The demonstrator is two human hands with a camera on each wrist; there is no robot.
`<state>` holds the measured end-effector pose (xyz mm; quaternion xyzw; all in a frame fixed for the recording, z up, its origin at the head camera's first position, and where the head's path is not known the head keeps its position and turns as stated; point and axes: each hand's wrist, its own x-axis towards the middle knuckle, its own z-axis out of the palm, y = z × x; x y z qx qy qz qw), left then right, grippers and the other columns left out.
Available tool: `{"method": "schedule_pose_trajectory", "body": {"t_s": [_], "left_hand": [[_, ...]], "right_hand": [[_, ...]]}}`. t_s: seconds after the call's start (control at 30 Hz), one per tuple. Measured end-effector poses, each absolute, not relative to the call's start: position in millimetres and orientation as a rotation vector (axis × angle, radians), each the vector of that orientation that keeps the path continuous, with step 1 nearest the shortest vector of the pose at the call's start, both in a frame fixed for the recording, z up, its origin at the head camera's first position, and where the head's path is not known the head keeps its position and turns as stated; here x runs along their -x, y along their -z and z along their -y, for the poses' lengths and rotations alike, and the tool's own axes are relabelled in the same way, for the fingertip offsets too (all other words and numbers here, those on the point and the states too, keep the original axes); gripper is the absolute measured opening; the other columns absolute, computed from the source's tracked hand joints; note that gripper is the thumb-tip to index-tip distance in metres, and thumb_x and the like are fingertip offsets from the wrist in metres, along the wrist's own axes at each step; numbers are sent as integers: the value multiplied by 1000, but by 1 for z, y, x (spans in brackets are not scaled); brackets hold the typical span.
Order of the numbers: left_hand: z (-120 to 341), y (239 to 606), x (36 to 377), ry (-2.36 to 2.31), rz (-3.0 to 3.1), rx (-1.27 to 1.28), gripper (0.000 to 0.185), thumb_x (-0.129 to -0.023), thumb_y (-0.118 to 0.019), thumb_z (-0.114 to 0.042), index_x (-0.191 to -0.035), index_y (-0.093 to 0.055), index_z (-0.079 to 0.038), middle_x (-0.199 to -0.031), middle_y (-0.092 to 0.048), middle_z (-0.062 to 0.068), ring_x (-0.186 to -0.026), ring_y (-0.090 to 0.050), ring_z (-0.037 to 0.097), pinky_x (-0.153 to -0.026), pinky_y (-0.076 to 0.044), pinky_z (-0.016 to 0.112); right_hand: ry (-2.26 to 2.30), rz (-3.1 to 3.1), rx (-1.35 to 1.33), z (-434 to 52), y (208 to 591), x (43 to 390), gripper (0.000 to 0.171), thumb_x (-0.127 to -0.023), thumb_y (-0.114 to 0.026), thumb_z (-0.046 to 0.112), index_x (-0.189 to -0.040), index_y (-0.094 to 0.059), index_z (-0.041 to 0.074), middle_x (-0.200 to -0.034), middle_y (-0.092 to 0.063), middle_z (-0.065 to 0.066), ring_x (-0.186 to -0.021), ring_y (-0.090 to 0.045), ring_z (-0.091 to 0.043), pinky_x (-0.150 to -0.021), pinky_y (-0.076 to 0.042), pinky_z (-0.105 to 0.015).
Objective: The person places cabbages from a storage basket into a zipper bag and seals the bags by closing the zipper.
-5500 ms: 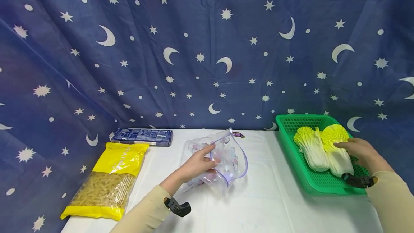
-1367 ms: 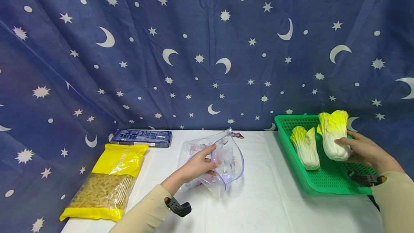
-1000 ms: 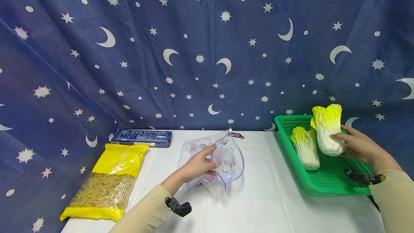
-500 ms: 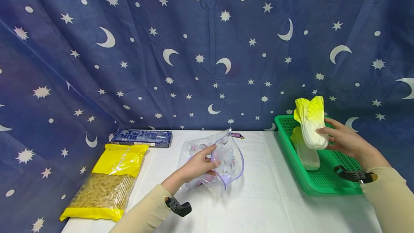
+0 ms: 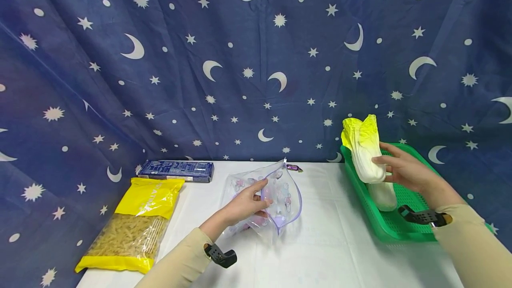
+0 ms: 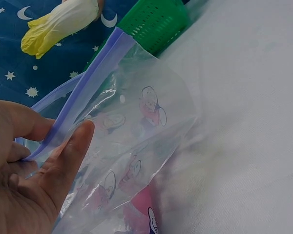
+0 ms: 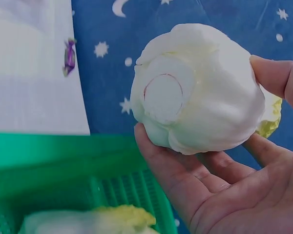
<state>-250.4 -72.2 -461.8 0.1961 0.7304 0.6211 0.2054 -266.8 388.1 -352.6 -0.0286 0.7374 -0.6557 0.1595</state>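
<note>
Right hand (image 5: pixel 404 168): grip spread around the white base of a yellow-topped cabbage (image 5: pixel 364 150), which is held raised above the left side of the green basket (image 5: pixel 412 235) and partly masks a second cabbage (image 5: pixel 383 197) lying inside. Left hand (image 5: pixel 244 203): grip nearly closed, pinching the purple-edged mouth of a clear printed bag (image 5: pixel 287 197) on the white surface (image 5: pixel 312 257). The basket's left wall stands between second cabbage and bag; a wrapped sweet (image 5: pixel 294 168) lies just behind the bag, with a blue box (image 5: pixel 176 170) and yellow pasta packet (image 5: pixel 132 226) to its left.
</note>
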Motion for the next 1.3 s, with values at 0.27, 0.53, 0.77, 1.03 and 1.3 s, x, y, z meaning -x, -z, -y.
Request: {"method": "schedule_pose_trajectory", "body": {"t_s": [0.27,0.53,0.77,1.03,1.3], "left_hand": [[70,461,250,-1735,-2042,-540,77,-97,-64,-3,-162,-24,-4,-165,-20,23,-80,-69,21,-82,-63,45],[70,460,250,-1737,-2042,-543,77,-96,-63,-1,-162,-23,-3,-164,-22,23,-82,-69,22,-80,-63,40],[69,462,251,-1725,-2048,-548,77,-96,-62,0,-162,-22,-3,-167,-18,20,-84,-69,21,-79,-63,36],[68,463,252,-1727,-2040,-561,77,-96,-61,0,-162,-22,-2,-163,-23,25,-81,-70,22,-80,-63,38],[68,462,252,-1730,-2026,-567,77,-96,-60,1,-162,-20,-1,-165,-21,23,-82,-69,21,-81,-63,38]], "right_hand": [[1939,-1999,107,-364,354,268,85,-106,-55,15,-165,7,14,-125,-59,2,-99,-69,-19,-84,-62,-41],[1930,-1970,202,-343,358,268,78,-107,-53,14,-164,0,13,-127,-59,-1,-99,-70,-20,-82,-63,-42],[1945,-1927,228,-328,360,267,80,-106,-54,12,-165,0,13,-126,-61,-2,-97,-70,-21,-81,-63,-42],[1935,-1946,194,-313,366,267,82,-104,-57,12,-165,-3,15,-125,-60,-3,-96,-70,-21,-80,-63,-41],[1915,-1860,286,-298,372,264,84,-103,-56,9,-166,0,14,-130,-58,-6,-98,-70,-21,-82,-63,-41]]}}
